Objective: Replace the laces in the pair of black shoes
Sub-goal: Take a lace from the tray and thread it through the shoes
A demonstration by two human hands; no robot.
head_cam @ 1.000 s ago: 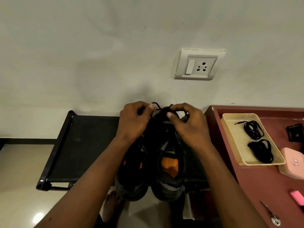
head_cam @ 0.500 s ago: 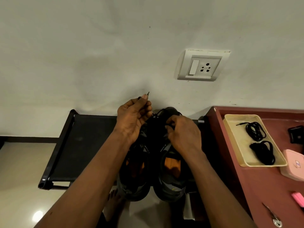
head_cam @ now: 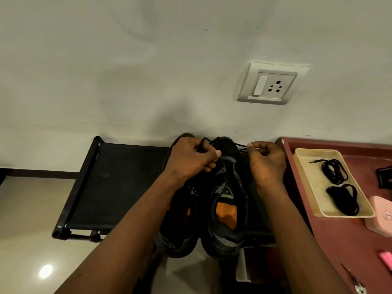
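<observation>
Two black shoes with orange insoles stand side by side on a black rack, toes toward the wall: the right shoe [head_cam: 226, 211] and the left shoe [head_cam: 180, 228], partly under my left forearm. My left hand [head_cam: 191, 159] pinches one end of a black lace [head_cam: 241, 147] over the right shoe's toe end. My right hand [head_cam: 266, 164] pinches the lace's other end, pulled out to the right. Two coiled black laces [head_cam: 335, 169] [head_cam: 343, 199] lie in a cream tray [head_cam: 305, 172] on the maroon table.
The black fabric rack [head_cam: 118, 187] stands against the white wall with a socket plate [head_cam: 272, 83] above. On the maroon table [head_cam: 339, 240] sit a pink box [head_cam: 380, 215], a black object [head_cam: 385, 177], a pink item [head_cam: 386, 258] and a metal tool [head_cam: 352, 280].
My right hand has moved from the shoe's middle out to the right, drawing the lace taut. My left hand has dropped from its raised position down to the shoe's toe end.
</observation>
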